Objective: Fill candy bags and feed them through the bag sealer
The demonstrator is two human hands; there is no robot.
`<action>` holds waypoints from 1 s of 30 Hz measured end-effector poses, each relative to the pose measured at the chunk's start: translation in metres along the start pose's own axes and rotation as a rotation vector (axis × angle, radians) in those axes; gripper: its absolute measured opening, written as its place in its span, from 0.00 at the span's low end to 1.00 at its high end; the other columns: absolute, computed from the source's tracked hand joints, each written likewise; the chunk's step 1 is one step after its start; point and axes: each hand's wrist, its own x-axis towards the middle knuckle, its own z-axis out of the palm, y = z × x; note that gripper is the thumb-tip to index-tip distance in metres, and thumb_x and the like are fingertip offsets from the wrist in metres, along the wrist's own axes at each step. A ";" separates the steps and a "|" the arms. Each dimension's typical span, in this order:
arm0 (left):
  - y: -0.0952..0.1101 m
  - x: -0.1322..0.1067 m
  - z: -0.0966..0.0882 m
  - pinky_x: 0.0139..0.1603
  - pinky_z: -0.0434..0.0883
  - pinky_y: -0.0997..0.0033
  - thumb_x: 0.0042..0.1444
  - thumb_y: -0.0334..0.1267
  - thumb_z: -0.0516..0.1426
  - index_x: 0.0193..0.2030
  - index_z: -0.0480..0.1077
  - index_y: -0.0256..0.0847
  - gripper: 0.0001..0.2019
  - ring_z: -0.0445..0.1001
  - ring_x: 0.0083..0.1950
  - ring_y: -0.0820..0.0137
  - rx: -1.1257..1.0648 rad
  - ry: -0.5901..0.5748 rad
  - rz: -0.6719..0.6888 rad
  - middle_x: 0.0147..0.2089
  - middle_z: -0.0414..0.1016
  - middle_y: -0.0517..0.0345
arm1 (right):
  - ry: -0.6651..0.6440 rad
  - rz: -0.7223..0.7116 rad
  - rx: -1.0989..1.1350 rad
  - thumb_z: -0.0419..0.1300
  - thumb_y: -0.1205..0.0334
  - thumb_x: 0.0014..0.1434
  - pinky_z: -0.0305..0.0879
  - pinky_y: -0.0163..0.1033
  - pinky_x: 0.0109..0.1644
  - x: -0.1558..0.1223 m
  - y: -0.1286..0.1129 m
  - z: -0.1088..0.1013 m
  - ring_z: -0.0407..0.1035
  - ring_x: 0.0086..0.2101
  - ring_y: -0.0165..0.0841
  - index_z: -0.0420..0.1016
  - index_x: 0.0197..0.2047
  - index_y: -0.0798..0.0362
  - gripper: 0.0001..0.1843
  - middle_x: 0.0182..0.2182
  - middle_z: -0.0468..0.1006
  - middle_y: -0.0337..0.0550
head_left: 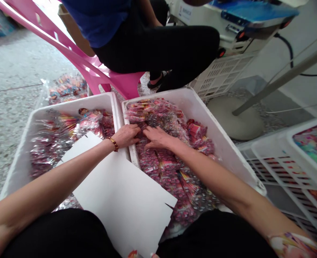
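Observation:
My left hand [126, 135] reaches over the inner rim of the right white bin [223, 147], its fingers stretched out and touching the packets at the edge. Facing it, my right hand [157, 137] lies on the heap with fingers apart. The heap is small clear plastic packets [158, 166] with pink and red contents, too small to name. Some fingertips sink among the packets, so a grip on one does not show. Below my left forearm, a white card sheet [115, 193] with notched edges lies across my lap and both bins.
A second white bin [21, 157] with similar packets stands at left. Ahead, a person [158, 46] sits on a pink chair [91, 73] beside a machine [236, 28]. On the right are a pole on a round base [228, 118] and a slatted crate [279, 165].

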 end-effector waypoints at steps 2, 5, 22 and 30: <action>0.000 0.000 -0.002 0.41 0.66 0.65 0.56 0.41 0.58 0.36 0.68 0.36 0.09 0.72 0.42 0.61 0.015 -0.009 0.008 0.39 0.71 0.49 | 0.043 0.010 -0.045 0.61 0.49 0.60 0.61 0.49 0.51 -0.001 -0.003 0.004 0.67 0.49 0.45 0.65 0.52 0.57 0.24 0.52 0.69 0.54; 0.002 -0.001 -0.004 0.42 0.66 0.65 0.59 0.44 0.56 0.35 0.68 0.36 0.11 0.71 0.41 0.62 0.028 -0.022 0.033 0.39 0.71 0.49 | 0.074 0.037 -0.066 0.56 0.56 0.63 0.61 0.46 0.50 0.001 -0.006 0.009 0.68 0.47 0.42 0.67 0.51 0.56 0.16 0.50 0.71 0.51; 0.005 0.000 0.003 0.44 0.64 0.62 0.56 0.42 0.57 0.38 0.68 0.39 0.08 0.71 0.46 0.58 0.052 -0.057 -0.061 0.41 0.74 0.49 | 0.195 0.178 0.457 0.58 0.61 0.57 0.58 0.32 0.41 -0.053 0.026 -0.035 0.69 0.37 0.31 0.77 0.44 0.53 0.12 0.36 0.79 0.37; 0.002 0.001 0.004 0.45 0.64 0.65 0.56 0.39 0.57 0.38 0.68 0.39 0.07 0.71 0.45 0.61 0.016 -0.051 -0.057 0.41 0.74 0.51 | -0.050 0.118 0.250 0.57 0.58 0.59 0.55 0.33 0.35 -0.055 -0.001 -0.021 0.71 0.36 0.33 0.79 0.38 0.48 0.09 0.35 0.80 0.38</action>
